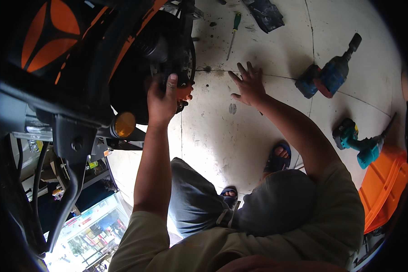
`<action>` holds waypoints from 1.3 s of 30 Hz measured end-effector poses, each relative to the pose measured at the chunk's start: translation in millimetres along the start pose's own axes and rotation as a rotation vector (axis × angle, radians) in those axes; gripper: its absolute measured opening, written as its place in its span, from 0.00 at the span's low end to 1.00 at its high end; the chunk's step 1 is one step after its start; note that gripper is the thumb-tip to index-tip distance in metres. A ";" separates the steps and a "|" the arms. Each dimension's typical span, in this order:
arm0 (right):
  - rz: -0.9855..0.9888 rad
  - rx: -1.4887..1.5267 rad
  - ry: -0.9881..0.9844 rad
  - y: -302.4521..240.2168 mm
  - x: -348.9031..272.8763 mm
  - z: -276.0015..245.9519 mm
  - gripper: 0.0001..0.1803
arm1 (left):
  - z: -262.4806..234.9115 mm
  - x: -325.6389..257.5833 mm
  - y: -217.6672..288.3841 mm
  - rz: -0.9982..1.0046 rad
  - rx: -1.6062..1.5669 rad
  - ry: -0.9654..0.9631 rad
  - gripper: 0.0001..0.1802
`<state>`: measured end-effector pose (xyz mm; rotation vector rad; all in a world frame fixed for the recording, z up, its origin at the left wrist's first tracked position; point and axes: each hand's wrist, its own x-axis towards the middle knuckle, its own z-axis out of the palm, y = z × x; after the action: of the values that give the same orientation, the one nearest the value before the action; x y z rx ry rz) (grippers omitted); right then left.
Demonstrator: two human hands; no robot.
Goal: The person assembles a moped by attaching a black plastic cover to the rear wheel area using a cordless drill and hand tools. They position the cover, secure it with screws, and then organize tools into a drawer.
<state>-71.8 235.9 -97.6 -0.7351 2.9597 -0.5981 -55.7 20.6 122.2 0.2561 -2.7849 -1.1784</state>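
Note:
On the left stands a dark motorcycle (72, 102) with orange trim. My left hand (162, 100) is at its wheel, thumb up and fingers curled round a dark part in shadow that I cannot make out. An orange part (184, 92), perhaps a brake caliper, sits just right of that hand, beside the thin rim of a disc (193, 56). My right hand (250, 86) is held out over the pale tiled floor, fingers spread, with nothing in it. Nearest to it lies a screwdriver (235, 29) with a green handle.
A blue cordless impact wrench (328, 75) and a teal cordless power tool (360, 143) lie to the right. An orange plastic bin or lid (383, 188) stands at the lower right. A dark piece (264, 14) rests at the top. A glass display case (93, 233) is lower left.

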 end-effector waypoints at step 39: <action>1.247 0.325 0.380 238.2 -82.2 -84.1 0.42 | -13.1 -3.4 12.2 -0.114 -0.010 -0.154 0.10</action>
<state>-114.9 497.6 -113.8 1.2674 2.7021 -1.0287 -51.6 20.3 140.0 0.3409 -2.9306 -1.2887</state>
